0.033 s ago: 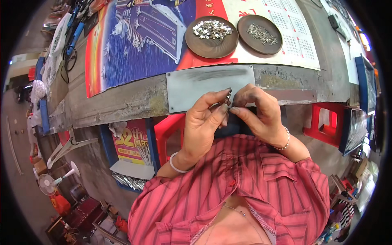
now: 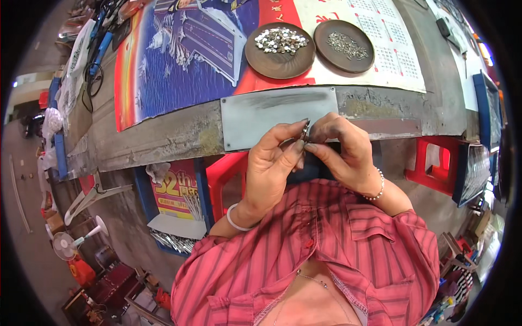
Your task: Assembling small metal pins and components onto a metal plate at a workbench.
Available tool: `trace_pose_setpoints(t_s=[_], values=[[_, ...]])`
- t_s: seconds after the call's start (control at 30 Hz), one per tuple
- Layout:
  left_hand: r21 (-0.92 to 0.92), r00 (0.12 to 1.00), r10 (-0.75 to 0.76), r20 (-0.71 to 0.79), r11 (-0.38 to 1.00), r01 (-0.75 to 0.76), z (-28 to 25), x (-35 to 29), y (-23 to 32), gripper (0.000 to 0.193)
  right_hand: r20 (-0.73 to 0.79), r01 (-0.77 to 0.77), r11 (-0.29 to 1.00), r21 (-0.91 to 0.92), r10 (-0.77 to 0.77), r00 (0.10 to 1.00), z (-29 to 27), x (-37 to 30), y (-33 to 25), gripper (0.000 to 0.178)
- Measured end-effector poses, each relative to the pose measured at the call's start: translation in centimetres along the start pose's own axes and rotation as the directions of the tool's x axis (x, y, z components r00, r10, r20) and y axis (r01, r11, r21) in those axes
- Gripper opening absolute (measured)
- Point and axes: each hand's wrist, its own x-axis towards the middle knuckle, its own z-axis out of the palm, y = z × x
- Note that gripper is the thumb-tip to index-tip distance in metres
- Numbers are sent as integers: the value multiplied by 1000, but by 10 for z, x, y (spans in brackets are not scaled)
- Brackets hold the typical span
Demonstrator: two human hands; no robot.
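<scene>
My left hand [image 2: 273,160] is closed, with thumb and fingers pinching a small, slim metal piece [image 2: 305,128] with a dark tip. Its exact kind is too small to make out. Close against it, my right hand [image 2: 346,145] has its thumb and bent forefinger brought together at the lower part of the same piece. Whatever lies between those right fingertips is hidden. Both hands are held just over the front edge of the bench, before a grey metal plate [image 2: 277,103] fixed there. Dark smudges mark the fingers.
Beyond the plate stand a brown dish [image 2: 266,68] of small shiny round metal parts and another brown dish [image 2: 331,62] of tiny pins. They rest on a printed poster [image 2: 174,89]. Below the bench are a blue crate [image 2: 142,198] with metal rods and a red stool [image 2: 217,176].
</scene>
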Motion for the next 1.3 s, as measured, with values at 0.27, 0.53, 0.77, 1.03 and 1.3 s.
trace_pose_setpoints(t_s=[0.27, 0.53, 0.77, 1.03, 1.3], values=[[22, 997, 68, 41, 997, -69, 21, -2, -13, 29, -110, 102, 995, -20, -103, 989, -15, -11, 2, 15], [65, 967, 109, 230, 990, -127, 38, -1, -17, 29, 179, -342, 435, 833, 374, 910, -35, -19, -1, 27], [129, 950, 227, 215, 957, -258, 47, -6, -20, 30, 44, -194, 580, 791, 262, 964, -30, -25, -6, 14], [342, 888, 445, 119, 821, -457, 51, -8, -24, 33, -204, -39, 834, 551, 180, 962, -11, -27, -12, 6], [216, 910, 409, 67, 885, -413, 47, -17, -19, 32, -165, 38, 944, 328, 18, 986, -11, -20, -16, 10]])
